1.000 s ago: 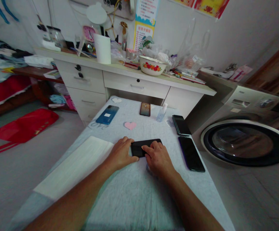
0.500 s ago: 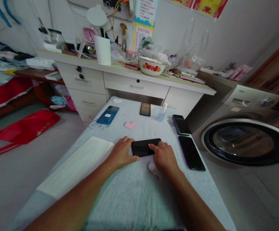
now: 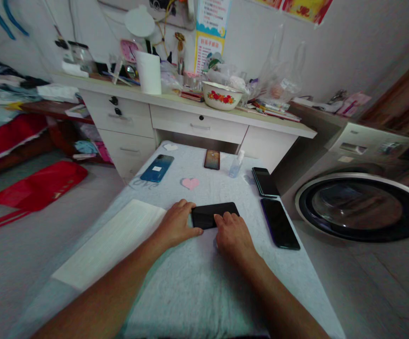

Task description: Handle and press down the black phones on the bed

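Note:
A black smartphone (image 3: 203, 216) lies crosswise on the cloth-covered table, its dark screen up. My left hand (image 3: 179, 224) grips its left end, fingers at the far corner and thumb at the near one. Over the right part of the screen, my right hand (image 3: 234, 234) is curled, with fingertips touching the glass. Whether something small sits under those fingers is hidden. To the right lie a phone with a purple edge (image 3: 280, 223) and, beyond it, a small stack of dark phones (image 3: 265, 181). A clear spray bottle (image 3: 236, 165) stands farther back.
A pale flat board (image 3: 110, 242) lies left of my left hand. Toward the back are a blue phone (image 3: 157, 168) and a brownish phone (image 3: 212, 159). A cluttered desk (image 3: 119, 113) borders the far side; a washing machine (image 3: 363, 188) stands at right.
My right hand has slid slightly left across the screen, and its pointing finger has drawn in. My left hand keeps its grip on the phone's left end.

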`<state>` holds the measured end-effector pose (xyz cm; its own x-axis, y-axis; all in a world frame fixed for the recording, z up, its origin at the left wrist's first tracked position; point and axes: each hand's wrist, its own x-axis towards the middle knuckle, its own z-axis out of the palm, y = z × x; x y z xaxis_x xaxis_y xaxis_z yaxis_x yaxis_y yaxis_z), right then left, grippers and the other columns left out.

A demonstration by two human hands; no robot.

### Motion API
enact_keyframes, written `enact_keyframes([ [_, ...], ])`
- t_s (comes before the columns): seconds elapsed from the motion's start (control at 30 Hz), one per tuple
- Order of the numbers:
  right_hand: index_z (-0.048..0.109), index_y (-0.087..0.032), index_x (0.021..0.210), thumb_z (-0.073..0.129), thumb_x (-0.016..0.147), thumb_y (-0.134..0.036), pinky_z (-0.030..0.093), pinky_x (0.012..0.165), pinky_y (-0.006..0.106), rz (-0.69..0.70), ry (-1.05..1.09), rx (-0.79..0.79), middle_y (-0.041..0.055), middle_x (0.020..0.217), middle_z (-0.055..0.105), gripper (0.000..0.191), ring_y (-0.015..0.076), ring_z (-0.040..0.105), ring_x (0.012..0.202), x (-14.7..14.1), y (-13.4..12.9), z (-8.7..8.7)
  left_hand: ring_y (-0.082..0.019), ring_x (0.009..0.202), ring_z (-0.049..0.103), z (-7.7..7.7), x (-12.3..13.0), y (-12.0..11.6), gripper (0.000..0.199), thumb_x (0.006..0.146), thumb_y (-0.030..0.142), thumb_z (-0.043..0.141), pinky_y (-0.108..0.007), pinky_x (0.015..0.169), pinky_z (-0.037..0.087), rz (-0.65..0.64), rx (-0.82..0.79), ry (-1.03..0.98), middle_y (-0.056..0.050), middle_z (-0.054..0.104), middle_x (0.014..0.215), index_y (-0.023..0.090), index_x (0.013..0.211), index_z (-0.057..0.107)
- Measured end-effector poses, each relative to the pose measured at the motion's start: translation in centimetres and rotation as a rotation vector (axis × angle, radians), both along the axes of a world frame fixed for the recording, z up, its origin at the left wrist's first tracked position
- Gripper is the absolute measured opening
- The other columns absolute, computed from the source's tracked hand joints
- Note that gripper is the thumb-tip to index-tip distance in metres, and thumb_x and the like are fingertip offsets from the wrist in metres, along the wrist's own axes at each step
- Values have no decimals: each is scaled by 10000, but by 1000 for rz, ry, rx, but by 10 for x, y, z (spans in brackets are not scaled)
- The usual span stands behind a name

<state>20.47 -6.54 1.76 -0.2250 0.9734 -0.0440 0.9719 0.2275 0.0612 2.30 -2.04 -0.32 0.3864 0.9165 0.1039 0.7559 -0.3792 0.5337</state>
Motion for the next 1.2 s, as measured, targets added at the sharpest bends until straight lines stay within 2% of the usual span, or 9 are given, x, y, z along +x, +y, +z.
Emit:
enact_keyframes([
  [0.2,563,-118,1234,366,941,-161,390,736,375,163,22,58,131,980,603,356,246,537,873,-16,-12,-3,-263,970,563,-3,-1,1,534,602,375,746,-363,842,450,7,7,-13,-69,557,1005,174,1063,567],
  [0.3,561,-125,1232,359,950,-171,400,737,377,194,36,68,121,977,604,350,242,542,869,-18,-15,-5,-257,965,569,-4,-1,1,505,608,335,736,-356,838,452,3,18,-18,-69,558,998,174,1056,568],
  [0.57,511,-213,1296,453,933,-242,429,666,340,104,39,49,105,966,608,368,235,588,820,-15,-17,-5,-268,977,572,-3,-1,1,539,593,359,756,-368,840,460,9,1,-29,-68,565,1005,179,1066,572],
  [0.83,477,-167,1319,378,948,-174,452,669,330,155,14,-33,114,935,616,384,224,602,813,-13,-13,-3,-272,975,569,-4,-2,1,568,589,382,763,-368,840,458,1,6,-25,-84,561,1014,151,1073,574],
  [1.07,462,-184,1349,360,942,-152,475,662,334,125,-34,-40,119,971,619,420,231,622,824,-4,-15,2,-273,986,555,-3,-1,1,557,602,400,755,-371,842,450,5,2,0,-76,564,1023,176,1077,570],
  [1.2,456,-191,1356,348,941,-155,482,667,323,61,-58,-38,111,988,618,430,224,632,824,6,-14,4,-269,977,551,-3,-1,2,555,617,409,744,-371,842,445,-12,13,5,-78,565,1016,167,1082,564],
])
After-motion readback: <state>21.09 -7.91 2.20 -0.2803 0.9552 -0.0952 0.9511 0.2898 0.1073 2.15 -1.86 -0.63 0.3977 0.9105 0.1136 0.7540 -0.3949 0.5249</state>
